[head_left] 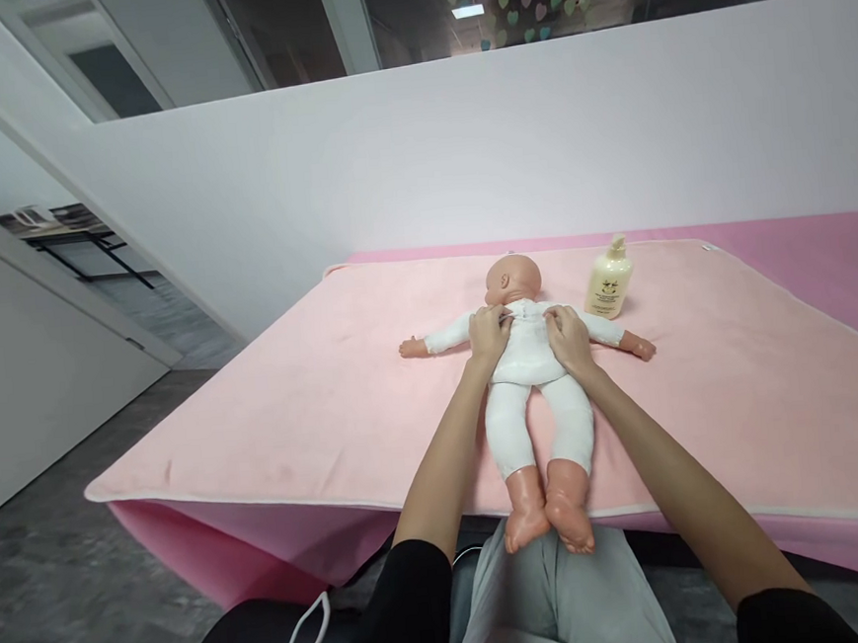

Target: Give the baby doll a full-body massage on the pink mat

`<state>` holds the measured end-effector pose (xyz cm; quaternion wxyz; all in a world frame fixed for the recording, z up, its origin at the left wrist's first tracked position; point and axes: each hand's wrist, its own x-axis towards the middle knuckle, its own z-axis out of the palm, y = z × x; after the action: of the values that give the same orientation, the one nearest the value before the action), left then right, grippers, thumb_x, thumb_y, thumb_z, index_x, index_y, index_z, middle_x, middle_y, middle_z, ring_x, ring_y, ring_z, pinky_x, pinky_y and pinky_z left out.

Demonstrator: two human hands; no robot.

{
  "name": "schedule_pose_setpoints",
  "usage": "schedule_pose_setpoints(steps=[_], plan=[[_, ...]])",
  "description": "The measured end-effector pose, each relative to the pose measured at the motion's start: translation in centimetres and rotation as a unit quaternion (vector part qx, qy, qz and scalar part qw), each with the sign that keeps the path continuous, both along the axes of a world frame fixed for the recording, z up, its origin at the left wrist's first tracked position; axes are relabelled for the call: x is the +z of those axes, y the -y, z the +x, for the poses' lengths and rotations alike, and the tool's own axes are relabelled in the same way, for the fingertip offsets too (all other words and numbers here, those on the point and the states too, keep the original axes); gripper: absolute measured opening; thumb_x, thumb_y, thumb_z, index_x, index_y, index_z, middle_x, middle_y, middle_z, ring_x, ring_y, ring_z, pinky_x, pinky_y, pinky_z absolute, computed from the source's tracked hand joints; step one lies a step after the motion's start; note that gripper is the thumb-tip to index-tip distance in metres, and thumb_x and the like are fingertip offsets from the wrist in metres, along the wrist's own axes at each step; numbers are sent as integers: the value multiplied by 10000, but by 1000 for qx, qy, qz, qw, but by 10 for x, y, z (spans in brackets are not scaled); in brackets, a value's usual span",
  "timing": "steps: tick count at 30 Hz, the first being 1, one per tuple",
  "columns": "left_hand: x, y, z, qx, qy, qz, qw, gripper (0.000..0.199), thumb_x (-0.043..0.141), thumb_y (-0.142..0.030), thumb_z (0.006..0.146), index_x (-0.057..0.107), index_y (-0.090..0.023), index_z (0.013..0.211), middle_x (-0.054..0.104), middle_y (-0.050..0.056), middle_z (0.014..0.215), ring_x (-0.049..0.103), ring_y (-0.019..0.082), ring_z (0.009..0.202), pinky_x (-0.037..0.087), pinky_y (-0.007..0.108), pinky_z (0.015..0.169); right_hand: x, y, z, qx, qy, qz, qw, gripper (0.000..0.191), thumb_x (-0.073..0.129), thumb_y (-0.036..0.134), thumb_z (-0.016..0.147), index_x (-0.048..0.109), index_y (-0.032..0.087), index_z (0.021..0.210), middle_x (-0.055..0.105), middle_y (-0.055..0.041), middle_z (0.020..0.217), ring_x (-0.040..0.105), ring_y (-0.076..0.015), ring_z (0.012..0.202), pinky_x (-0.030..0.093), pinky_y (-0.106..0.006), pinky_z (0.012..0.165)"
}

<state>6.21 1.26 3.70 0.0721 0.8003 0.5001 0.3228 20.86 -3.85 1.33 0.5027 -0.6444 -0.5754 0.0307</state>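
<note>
A baby doll (528, 353) with a white cloth body lies stretched out, its bald head turned to the left and its arms spread wide. It seems to be lying on its front. My left hand (489, 333) rests at the left side of the doll's upper torso, fingers curled in against it. Opposite, my right hand (568, 340) grips the right side below the shoulder, with bent fingers. The fingertips touch the white cloth and are partly hidden. Both of the doll's feet reach past the near table edge, over my lap.
A pale yellow pump bottle (608, 280) stands just beyond the doll's right-hand arm. Under the doll, a light pink blanket (279, 403) covers the table over a darker pink cloth (833, 270). Behind rises a white wall (570, 142). A white cable (305, 638) lies by my left leg.
</note>
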Motion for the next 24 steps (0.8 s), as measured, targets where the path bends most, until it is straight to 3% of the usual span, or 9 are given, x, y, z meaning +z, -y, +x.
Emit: schedule_pose_setpoints(steps=[4,7,11,13,17,21,24], plan=[[-2,2,-2,2,15,3,1000,166,532,-217,846,688,-184,892,712,66,950,607,229,930,435,365,840,1,-17,10,24,47,-24,998,338,523,286,820,625,171,1121,626,-105,1108,570,-223,1037,424,-351,932],[-4,1,-3,-4,19,2,1000,174,539,-208,838,699,-188,900,714,64,947,606,227,940,439,368,854,4,-32,13,47,100,-83,990,243,609,252,770,687,155,980,665,-108,1034,600,-234,982,436,-348,909],[-9,-3,-5,-9,53,-4,999,202,534,-193,833,712,-206,929,715,52,965,607,211,956,446,364,886,9,-40,8,5,111,-116,987,102,617,217,762,704,165,771,693,-103,873,626,-225,846,459,-329,804],[-13,-4,-6,-12,77,-5,997,226,513,-199,847,713,-210,952,714,48,988,608,202,966,449,364,901,10,-38,4,-15,99,-117,988,94,618,214,758,705,176,760,696,-94,853,628,-221,830,463,-322,780],[-19,0,-11,-28,105,4,994,279,462,-203,878,688,-208,1041,690,44,1104,589,190,1052,428,374,971,4,-26,3,-19,85,-112,990,232,516,250,837,715,202,948,689,-93,1024,631,-233,927,466,-353,841],[-25,10,-22,-51,114,10,992,353,398,-171,893,621,-192,1166,625,49,1245,534,174,1179,386,376,1044,-7,-9,7,29,69,-104,992,403,354,207,887,617,227,1192,602,-60,1250,574,-245,1116,433,-420,964],[-29,18,-31,-58,111,1,992,379,372,-180,898,591,-189,1208,580,57,1307,505,175,1226,370,388,1070,-17,5,12,50,40,-93,994,428,346,239,884,570,211,1247,548,-62,1318,508,-244,1214,399,-445,1025]])
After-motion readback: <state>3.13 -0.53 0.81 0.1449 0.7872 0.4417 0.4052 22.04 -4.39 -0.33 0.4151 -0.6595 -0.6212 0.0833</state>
